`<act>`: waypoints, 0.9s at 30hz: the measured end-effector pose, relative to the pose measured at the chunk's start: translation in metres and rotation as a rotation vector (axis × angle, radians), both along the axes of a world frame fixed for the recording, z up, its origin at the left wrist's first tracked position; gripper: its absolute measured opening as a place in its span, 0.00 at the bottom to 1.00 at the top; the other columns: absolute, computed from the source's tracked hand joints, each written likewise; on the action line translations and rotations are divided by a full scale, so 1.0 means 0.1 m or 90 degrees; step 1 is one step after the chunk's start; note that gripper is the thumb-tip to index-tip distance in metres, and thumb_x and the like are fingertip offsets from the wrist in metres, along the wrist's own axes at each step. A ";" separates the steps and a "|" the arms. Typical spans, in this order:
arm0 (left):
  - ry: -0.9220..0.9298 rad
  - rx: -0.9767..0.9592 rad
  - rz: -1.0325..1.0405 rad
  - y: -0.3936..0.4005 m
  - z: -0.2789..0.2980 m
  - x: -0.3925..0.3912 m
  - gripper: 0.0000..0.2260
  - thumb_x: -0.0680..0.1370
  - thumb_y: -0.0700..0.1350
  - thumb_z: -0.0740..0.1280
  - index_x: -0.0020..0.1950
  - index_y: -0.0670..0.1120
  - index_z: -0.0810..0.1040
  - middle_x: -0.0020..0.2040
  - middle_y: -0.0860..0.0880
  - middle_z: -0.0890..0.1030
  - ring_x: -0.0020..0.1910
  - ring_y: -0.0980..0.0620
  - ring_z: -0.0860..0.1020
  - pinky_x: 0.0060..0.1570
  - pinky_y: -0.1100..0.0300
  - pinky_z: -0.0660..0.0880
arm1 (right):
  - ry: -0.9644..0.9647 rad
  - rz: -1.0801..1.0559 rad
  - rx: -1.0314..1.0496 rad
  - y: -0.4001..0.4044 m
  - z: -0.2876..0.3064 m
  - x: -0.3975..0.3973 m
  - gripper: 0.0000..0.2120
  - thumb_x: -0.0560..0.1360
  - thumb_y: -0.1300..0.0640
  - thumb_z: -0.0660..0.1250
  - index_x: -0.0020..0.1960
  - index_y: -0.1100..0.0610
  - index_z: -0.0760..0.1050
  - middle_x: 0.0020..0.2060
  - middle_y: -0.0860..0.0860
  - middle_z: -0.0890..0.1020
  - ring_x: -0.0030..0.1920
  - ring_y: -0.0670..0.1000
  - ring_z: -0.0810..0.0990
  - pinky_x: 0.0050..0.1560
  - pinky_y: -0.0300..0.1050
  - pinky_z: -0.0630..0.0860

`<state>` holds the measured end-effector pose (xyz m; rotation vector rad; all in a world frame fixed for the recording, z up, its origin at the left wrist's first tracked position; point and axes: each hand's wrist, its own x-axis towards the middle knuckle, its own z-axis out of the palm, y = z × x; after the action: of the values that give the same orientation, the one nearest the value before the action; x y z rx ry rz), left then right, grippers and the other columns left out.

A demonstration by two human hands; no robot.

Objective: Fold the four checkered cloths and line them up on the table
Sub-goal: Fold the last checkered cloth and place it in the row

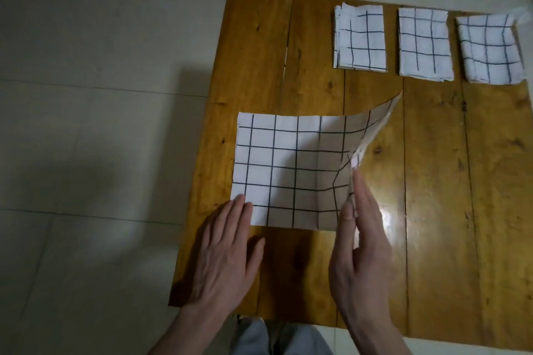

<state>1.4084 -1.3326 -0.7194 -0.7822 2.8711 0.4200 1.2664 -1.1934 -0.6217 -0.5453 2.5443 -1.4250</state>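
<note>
Head view: fourth checkered cloth (288, 172) lies on the wooden table (432, 181), long axis running 9-to-3, near the table's 8 o'clock corner. Its 3 o'clock edge is off the wood, curling upward and toward 9.

Right hand (360, 253) has that raised edge. The thumb and straight fingers pinch it near the 5 o'clock corner, fingers close together with only the fabric between them. The far corner of the same edge hangs free up at 1 o'clock, unsupported, so the lifted flap is skewed.

Left hand (227, 250) lies flat, fingers straight, fingertips pressing the cloth's 7 o'clock corner to the table. It grasps nothing, just anchors.

Key relation: the free half of the cloth lies at 9 from the pinch, along the long axis. My read is the next move carries the raised edge toward 9 to meet the pinned edge. Right hand is the one on it; left is already at the landing side.

Risk, as I judge it: the 1 o'clock corner may land out of line.

Three folded cloths sit in a row along the table's 12-to-2 side, well apart from the open one: left folded cloth (360, 37), middle folded cloth (424, 43), right folded cloth (490, 48). Bare wood at 9 of the row looks like the fourth slot.
</note>
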 end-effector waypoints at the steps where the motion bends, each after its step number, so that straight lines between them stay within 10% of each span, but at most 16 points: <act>1: -0.002 -0.004 -0.003 -0.01 0.00 0.01 0.31 0.87 0.62 0.45 0.84 0.45 0.61 0.85 0.46 0.60 0.83 0.47 0.60 0.78 0.44 0.64 | 0.026 0.038 0.011 -0.06 -0.01 0.04 0.25 0.86 0.56 0.55 0.83 0.53 0.61 0.81 0.47 0.66 0.81 0.45 0.61 0.79 0.50 0.64; 9: 0.028 0.011 0.027 -0.12 0.05 0.03 0.32 0.87 0.62 0.43 0.82 0.44 0.65 0.83 0.46 0.64 0.81 0.46 0.64 0.78 0.46 0.65 | 0.163 0.249 0.184 -0.38 -0.30 0.24 0.28 0.84 0.63 0.64 0.82 0.55 0.62 0.81 0.48 0.64 0.82 0.47 0.59 0.80 0.47 0.63; 20: 0.094 0.021 0.072 -0.19 0.04 0.08 0.41 0.75 0.53 0.71 0.84 0.46 0.59 0.81 0.46 0.68 0.80 0.49 0.65 0.75 0.46 0.70 | 0.123 0.402 0.326 -0.64 -0.81 0.37 0.25 0.86 0.56 0.60 0.82 0.54 0.62 0.81 0.50 0.65 0.82 0.48 0.57 0.79 0.53 0.66; 27: 0.072 0.031 0.049 -0.15 -0.03 0.11 0.39 0.77 0.51 0.67 0.86 0.46 0.56 0.84 0.47 0.63 0.82 0.48 0.62 0.75 0.42 0.70 | 0.111 0.474 0.300 -0.65 -0.83 0.34 0.32 0.84 0.50 0.62 0.84 0.56 0.55 0.83 0.52 0.60 0.84 0.49 0.52 0.81 0.51 0.60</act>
<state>1.4191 -1.3478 -0.7227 -0.8895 2.9281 0.5585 1.3005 -1.2579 -0.7049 -1.3623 2.2670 -0.5236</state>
